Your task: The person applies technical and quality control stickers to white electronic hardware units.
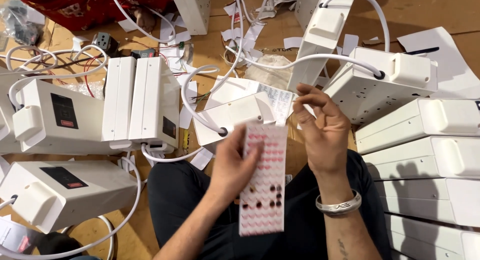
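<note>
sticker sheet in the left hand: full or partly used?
Partly used. The sticker sheet in the left hand has pink rows, but several lower spots show dark.

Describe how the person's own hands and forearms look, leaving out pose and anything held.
Both forearms are bare, with no sleeves and no gloves. The right hand has a broad silver metal bangle at the wrist and a small dark tattoo on the forearm below it. The left hand wears nothing visible.
</note>
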